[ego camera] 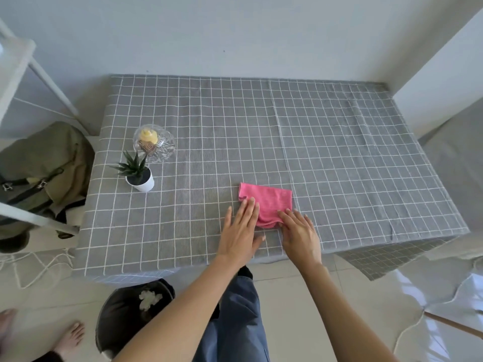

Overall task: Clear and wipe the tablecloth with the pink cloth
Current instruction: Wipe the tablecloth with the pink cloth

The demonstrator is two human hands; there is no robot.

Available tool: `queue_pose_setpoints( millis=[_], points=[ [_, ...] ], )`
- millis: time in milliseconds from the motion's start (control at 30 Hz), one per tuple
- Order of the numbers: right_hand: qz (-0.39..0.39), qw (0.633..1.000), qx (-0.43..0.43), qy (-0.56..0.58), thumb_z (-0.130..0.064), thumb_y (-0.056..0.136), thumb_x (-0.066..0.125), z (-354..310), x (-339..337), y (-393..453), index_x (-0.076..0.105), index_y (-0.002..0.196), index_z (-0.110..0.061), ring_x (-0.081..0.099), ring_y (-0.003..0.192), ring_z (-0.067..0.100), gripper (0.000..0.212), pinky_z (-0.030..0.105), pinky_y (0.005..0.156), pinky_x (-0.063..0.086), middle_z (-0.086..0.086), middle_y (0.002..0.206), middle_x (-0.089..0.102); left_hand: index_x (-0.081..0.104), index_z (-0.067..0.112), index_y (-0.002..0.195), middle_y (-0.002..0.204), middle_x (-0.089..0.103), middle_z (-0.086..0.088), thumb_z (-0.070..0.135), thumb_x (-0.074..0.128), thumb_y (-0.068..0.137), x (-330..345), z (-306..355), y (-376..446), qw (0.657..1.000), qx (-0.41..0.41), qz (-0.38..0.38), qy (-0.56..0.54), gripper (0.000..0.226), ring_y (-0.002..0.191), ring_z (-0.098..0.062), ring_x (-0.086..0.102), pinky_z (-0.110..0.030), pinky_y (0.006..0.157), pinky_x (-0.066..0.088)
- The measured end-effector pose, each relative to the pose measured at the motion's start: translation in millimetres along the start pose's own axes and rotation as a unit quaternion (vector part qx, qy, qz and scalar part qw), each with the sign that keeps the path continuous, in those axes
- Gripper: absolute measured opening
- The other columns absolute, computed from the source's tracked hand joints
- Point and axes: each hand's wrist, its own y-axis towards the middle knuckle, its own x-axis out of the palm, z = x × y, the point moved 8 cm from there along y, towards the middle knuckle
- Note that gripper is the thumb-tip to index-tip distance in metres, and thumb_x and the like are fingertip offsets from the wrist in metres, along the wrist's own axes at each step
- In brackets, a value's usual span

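Pressing the pink cloth (266,205) flat near the front edge of the tabletop — both my hands on it, palms down. Left hand (241,231) has fingers (248,205) extended and close together, tips on the cloth's left edge. Right hand (300,233) fingers slightly spread, resting on the cloth's lower right corner. Neither is pinching anything. Cloth looks folded, lying on the grey checked tablecloth (339,152). Clearing seems mostly done: the middle and right are bare, with only the small potted plant (137,173) and glass dish (154,143) parked together at the left edge. A crumpled white scrap sits in the bin (130,314) below. Can't tell how much is wiped — my guess: wiping is what's left
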Motion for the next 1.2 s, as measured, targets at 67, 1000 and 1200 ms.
queue_pose_setpoints(
  millis=[67,1000,1200],
  points=[
    [0.016,1.0,-0.003,0.016,-0.004,0.089,0.062,-4,-8,3,0.065,0.118,-0.01,0.058,0.117,0.037,0.03,0.051,0.096,0.049,0.014,0.12,0.066,-0.006,0.014,0.15,0.157,-0.011,-0.002,0.051,0.033,0.097,-2,3,8,1.0,-0.026,0.011,-0.01,0.075,0.145,-0.02,-0.012,-0.045,0.115,-0.012],
    [0.011,0.99,-0.137,0.012,-0.003,0.089,0.053,59,-132,106,0.052,0.134,-0.011,0.036,0.138,0.032,0.046,0.044,0.113,0.029,0.009,0.136,0.054,0.019,0.008,0.15,0.157,0.021,-0.008,0.012,0.039,0.1,-123,88,96,0.985,-0.037,0.147,0.082,0.054,0.146,-0.019,0.016,-0.044,0.114,-0.013],
    [0.036,0.975,-0.217,-0.038,0.002,0.086,0.057,129,-176,118,0.047,0.138,-0.014,0.028,0.142,0.034,0.055,0.048,0.116,0.01,0.017,0.145,0.043,0.043,0.004,0.14,0.145,0.044,-0.015,0.009,0.061,0.089,-112,165,125,0.975,-0.094,0.185,0.084,0.054,0.136,-0.029,0.039,-0.054,0.112,-0.001]
  ],
)
